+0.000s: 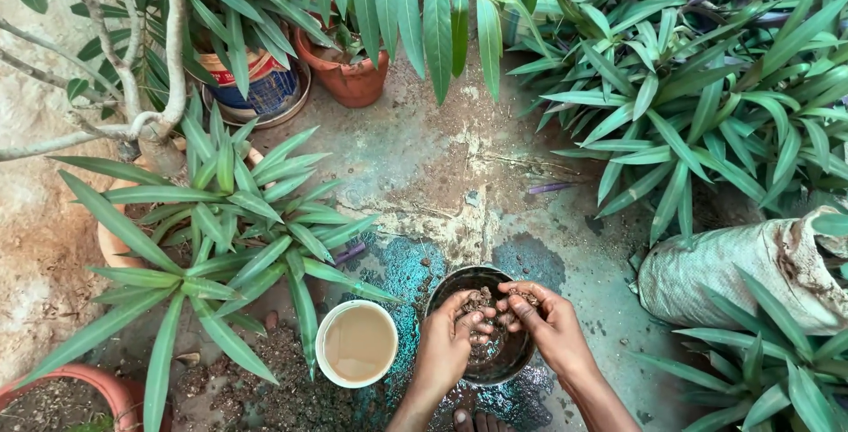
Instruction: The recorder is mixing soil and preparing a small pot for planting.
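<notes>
The floor [442, 167] is rough concrete, wet at 6 o'clock. A big leafy plant [221, 229] stands at 9 o'clock and a grey sack [733, 273] lies at 3 o'clock. A white cup [357, 344] of muddy water stands just at 9 o'clock of the dark bowl [481, 330]. Over the bowl, the left hand [450, 339] and the right hand [541, 317] are together, fingers curled around crumbly soil [484, 299].
</notes>
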